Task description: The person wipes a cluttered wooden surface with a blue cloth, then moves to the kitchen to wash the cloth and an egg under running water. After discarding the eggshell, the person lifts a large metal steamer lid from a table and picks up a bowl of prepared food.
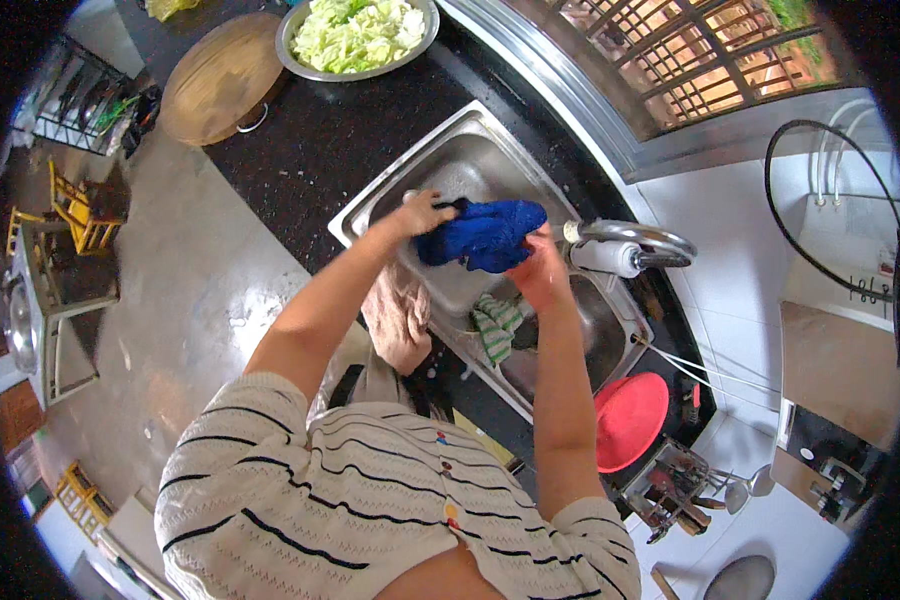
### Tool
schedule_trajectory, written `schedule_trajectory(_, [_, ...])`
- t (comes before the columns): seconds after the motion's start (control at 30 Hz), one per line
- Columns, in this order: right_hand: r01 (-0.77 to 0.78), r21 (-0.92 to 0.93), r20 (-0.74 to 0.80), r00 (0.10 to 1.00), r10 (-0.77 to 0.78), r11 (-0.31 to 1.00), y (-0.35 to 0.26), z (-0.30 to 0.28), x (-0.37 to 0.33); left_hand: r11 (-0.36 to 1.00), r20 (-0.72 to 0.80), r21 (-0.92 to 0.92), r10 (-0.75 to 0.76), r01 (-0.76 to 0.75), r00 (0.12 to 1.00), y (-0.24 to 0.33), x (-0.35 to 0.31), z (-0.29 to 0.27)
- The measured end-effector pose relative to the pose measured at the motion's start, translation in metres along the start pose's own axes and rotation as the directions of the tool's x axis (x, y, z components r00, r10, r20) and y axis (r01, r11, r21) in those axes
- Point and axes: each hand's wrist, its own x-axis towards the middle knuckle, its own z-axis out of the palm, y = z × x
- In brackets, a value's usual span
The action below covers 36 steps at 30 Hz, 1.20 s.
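Note:
A dark blue cloth (pixel 482 236), bunched up, is held over the double sink (pixel 457 182), where the two metal basins meet. My left hand (pixel 426 213) grips its left end, fingers closed on the fabric. At the other end my right hand (pixel 541 272) is closed on the cloth, its fingers partly hidden behind the folds. Below the blue cloth, a green and white striped cloth (pixel 496 326) hangs over the divider into the right basin. A beige-pink towel (pixel 398 318) drapes over the sink's front edge, close to my left forearm.
A curved metal faucet (pixel 642 238) stands just right of my right hand. On the black counter (pixel 300 150) are a metal bowl of chopped cabbage (pixel 358 38) and a round wooden board (pixel 222 78). A red basin (pixel 630 420) and a utensil rack (pixel 668 488) sit by my right arm.

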Motion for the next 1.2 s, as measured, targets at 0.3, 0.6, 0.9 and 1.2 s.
schedule_trajectory(0.3, [-0.012, -0.238, -0.096, 0.995, -0.012, 0.971, 0.024, -0.019, 0.008, 0.904, 0.364, -0.376, -0.060, 0.205, 0.930, 0.121, -0.049, -0.005])
schedule_trajectory(0.6, [0.156, -0.432, -0.375, 0.864, -0.335, 0.888, 0.012, -0.052, -0.009, 0.938, 0.212, -0.331, -0.028, 0.099, 0.977, 0.131, -0.061, -0.059])
schedule_trajectory(0.9, [0.396, -0.445, -0.221, 0.821, -0.527, 0.803, -0.016, -0.074, -0.015, 0.905, 0.041, -0.420, -0.051, 0.064, 0.998, 0.132, -0.071, -0.077])
schedule_trajectory(1.2, [0.283, -0.917, 0.090, 0.835, -0.543, 0.283, -0.032, -0.083, -0.015, 0.858, 0.124, 0.369, 0.335, -0.356, 0.934, 0.150, -0.082, -0.081])
